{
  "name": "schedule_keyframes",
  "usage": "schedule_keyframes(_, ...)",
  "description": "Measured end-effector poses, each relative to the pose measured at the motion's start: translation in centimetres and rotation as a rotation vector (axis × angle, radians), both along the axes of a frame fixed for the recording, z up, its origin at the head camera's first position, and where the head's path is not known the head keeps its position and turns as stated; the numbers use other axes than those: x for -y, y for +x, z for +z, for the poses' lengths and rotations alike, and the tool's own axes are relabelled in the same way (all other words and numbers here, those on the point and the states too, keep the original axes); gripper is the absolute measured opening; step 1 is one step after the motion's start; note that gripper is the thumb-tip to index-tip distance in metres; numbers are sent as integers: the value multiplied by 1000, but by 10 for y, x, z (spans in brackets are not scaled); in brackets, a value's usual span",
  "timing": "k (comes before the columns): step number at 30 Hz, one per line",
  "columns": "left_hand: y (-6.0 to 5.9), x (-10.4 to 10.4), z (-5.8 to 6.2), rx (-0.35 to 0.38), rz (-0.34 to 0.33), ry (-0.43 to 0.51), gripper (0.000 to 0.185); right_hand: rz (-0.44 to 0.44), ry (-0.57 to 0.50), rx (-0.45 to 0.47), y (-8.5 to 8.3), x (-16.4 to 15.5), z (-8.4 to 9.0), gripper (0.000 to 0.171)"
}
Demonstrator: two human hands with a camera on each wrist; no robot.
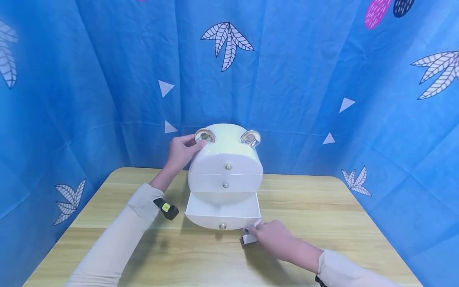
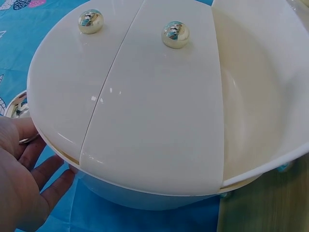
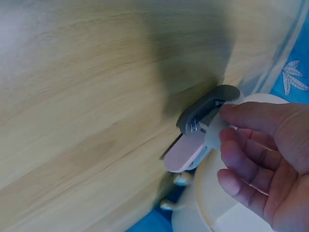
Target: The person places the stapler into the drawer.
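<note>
A white rounded drawer box [image 1: 226, 159] with two shiny ear-like discs stands at the middle of the wooden table [image 1: 322, 207]. Its bottom drawer [image 1: 222, 217] is pulled out; the two upper drawers are closed. My left hand [image 1: 184, 149] rests against the box's upper left side beside the left disc [image 1: 204, 136], and in the left wrist view its fingers [image 2: 46, 176] lie flat on the box's side [image 2: 145, 111]. My right hand [image 1: 272, 237] is at the open drawer's front right corner and pinches a small grey-and-white clip-like object [image 3: 193, 140], just above the tabletop.
Blue patterned cloth [image 1: 305, 79] hangs close behind and on both sides of the table. Bare wood [image 3: 72, 96] lies in front of the box and to either side. Round metallic knobs [image 2: 175, 35] sit on the drawer fronts.
</note>
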State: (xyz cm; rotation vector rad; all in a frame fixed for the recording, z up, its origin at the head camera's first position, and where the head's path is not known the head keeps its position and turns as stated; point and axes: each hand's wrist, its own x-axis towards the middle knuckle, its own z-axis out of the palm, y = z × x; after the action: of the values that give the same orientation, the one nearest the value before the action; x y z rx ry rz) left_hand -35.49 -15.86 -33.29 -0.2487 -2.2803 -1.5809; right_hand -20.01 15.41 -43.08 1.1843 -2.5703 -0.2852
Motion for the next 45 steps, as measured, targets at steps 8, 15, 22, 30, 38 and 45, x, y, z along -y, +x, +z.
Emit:
schedule_keyframes(8,-1,0,2,-3,-1,-8,43,63,-37,4,2,-10,1,24)
schedule_keyframes(15,-2,-1,1,7,2,-5,43,36,9,161,8,-14,14,18)
schedule_keyframes(22,-1,-2,2,11,-9,-12,43,-3,-154,479,-1,-19,65,13)
schedule_keyframes(30,0,-1,2,18,4,-12,43,-4,-268,395,-37,-10,113,13)
schedule_keyframes(38,2,-1,0,25,-10,12,45,78,-248,459,-72,10,106,28)
schedule_keyframes(45,3,-1,-1,21,-8,21,45,73,-234,590,-82,23,91,14)
